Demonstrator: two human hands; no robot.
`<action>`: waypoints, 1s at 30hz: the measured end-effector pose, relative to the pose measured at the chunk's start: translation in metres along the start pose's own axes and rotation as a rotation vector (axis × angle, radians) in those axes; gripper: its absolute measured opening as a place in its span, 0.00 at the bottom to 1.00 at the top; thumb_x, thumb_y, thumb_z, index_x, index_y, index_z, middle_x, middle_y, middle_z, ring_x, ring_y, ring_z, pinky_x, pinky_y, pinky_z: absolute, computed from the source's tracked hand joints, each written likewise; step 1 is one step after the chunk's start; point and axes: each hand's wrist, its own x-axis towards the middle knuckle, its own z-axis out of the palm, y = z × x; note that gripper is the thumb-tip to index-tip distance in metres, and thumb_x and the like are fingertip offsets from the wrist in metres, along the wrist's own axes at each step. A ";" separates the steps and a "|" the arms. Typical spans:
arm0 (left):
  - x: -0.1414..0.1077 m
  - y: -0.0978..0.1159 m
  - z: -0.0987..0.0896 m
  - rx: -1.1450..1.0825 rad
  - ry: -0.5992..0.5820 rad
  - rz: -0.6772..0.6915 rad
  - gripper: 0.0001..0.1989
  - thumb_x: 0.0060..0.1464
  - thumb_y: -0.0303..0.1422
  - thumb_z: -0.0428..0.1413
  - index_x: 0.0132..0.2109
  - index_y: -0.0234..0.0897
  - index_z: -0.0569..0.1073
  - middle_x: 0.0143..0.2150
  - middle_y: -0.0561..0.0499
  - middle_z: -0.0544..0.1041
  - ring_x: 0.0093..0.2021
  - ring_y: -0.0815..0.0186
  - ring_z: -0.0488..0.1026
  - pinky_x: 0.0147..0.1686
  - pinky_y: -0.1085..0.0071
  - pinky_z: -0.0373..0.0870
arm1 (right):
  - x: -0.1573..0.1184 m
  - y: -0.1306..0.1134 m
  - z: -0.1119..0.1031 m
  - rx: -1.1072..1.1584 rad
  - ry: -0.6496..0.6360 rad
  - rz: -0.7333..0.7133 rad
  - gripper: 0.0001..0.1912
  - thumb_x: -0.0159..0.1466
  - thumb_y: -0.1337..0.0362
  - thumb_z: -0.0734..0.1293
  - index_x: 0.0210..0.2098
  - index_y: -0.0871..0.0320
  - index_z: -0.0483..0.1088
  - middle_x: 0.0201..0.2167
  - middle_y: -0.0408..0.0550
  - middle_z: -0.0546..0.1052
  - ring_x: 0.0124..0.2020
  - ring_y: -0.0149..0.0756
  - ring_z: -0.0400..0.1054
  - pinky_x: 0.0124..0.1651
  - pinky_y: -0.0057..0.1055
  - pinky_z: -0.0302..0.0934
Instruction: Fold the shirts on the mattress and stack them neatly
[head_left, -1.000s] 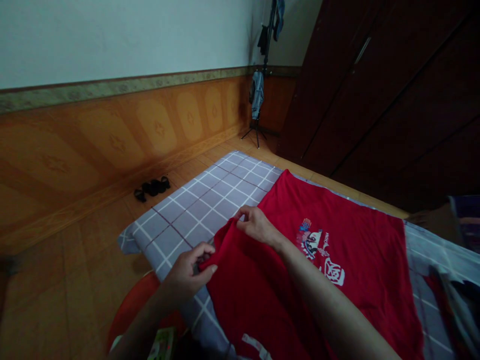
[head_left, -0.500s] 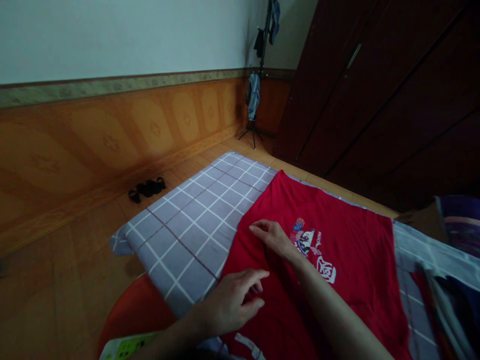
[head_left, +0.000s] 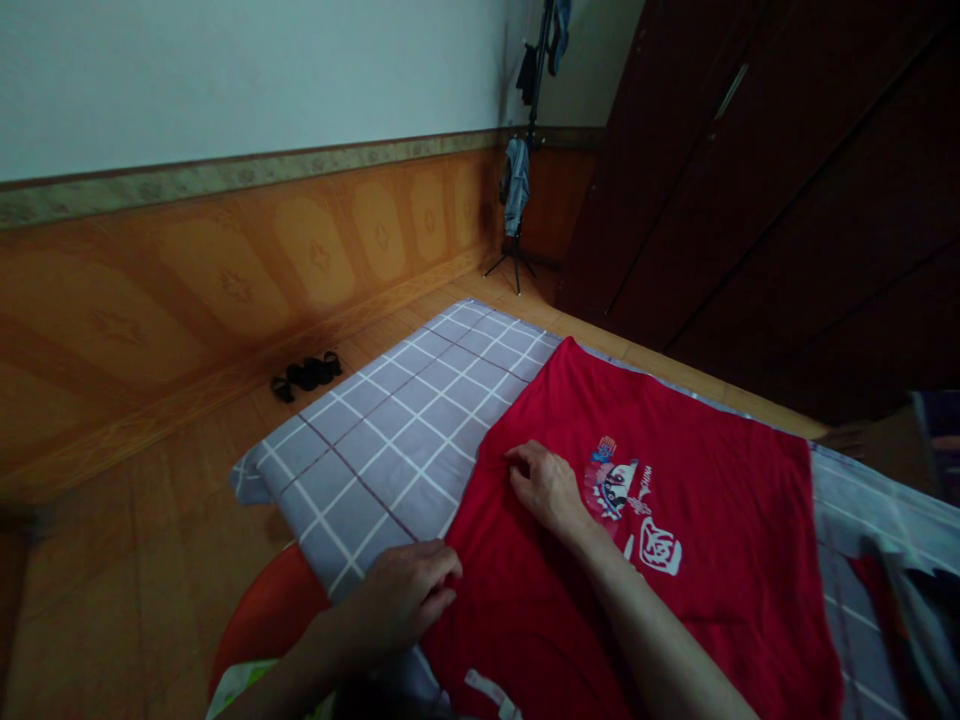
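Observation:
A red T-shirt point(head_left: 720, 480) with a printed cartoon figure and white characters lies spread on a grey checked cloth point(head_left: 405, 420). On the shirt's left part, my right hand point(head_left: 551, 490) has its fingers curled down and closed on the fabric. My left hand point(head_left: 409, 590) is at the shirt's near left edge, thumb and fingers bent together on the cloth there; the fingertips are partly hidden. A white label point(head_left: 491, 690) shows at the shirt's near end.
An orange-red round stool point(head_left: 262, 610) stands at the near left, with a green and white item on it. Folded clothes point(head_left: 907, 620) lie at the right. Black sandals point(head_left: 306, 374) are on the floor by the wall. A coat rack point(head_left: 517, 250) and dark wardrobe point(head_left: 720, 200) stand behind.
My left hand has moved left to the shirt's edge, and its fingers have closed. My right hand's fingers have curled down onto the fabric. The view has shifted slightly.

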 end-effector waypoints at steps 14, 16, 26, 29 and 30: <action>0.089 0.000 -0.026 0.255 0.174 0.148 0.18 0.59 0.27 0.48 0.57 0.38 0.62 0.56 0.45 0.67 0.56 0.62 0.65 0.56 0.66 0.62 | -0.013 -0.002 0.006 -0.391 0.089 -0.090 0.11 0.67 0.63 0.58 0.32 0.55 0.69 0.32 0.45 0.72 0.30 0.31 0.64 0.27 0.28 0.44; 0.099 -0.002 -0.033 0.336 0.100 0.102 0.13 0.58 0.27 0.47 0.49 0.38 0.68 0.50 0.46 0.71 0.50 0.61 0.70 0.50 0.67 0.66 | -0.015 -0.002 0.008 -0.401 0.142 -0.109 0.10 0.67 0.64 0.58 0.32 0.56 0.69 0.32 0.45 0.71 0.31 0.33 0.63 0.28 0.29 0.45; 0.212 -0.007 -0.060 0.327 0.203 -0.016 0.09 0.58 0.30 0.49 0.43 0.41 0.72 0.42 0.49 0.74 0.44 0.63 0.72 0.45 0.70 0.65 | -0.022 -0.012 0.014 -0.356 0.113 -0.362 0.04 0.62 0.64 0.63 0.32 0.57 0.66 0.34 0.48 0.68 0.38 0.39 0.59 0.42 0.36 0.55; 0.270 -0.006 -0.051 0.309 0.255 -0.046 0.10 0.57 0.33 0.52 0.45 0.39 0.72 0.44 0.47 0.74 0.45 0.62 0.72 0.44 0.70 0.65 | -0.019 -0.006 0.015 -0.339 0.132 -0.314 0.02 0.62 0.65 0.62 0.34 0.57 0.66 0.37 0.49 0.68 0.40 0.41 0.59 0.46 0.38 0.57; 0.287 -0.006 -0.049 0.300 0.273 -0.056 0.10 0.57 0.34 0.53 0.46 0.39 0.72 0.45 0.47 0.74 0.45 0.62 0.72 0.44 0.70 0.66 | -0.019 -0.004 0.016 -0.325 0.137 -0.302 0.02 0.62 0.66 0.62 0.35 0.57 0.66 0.38 0.48 0.68 0.41 0.40 0.59 0.47 0.38 0.57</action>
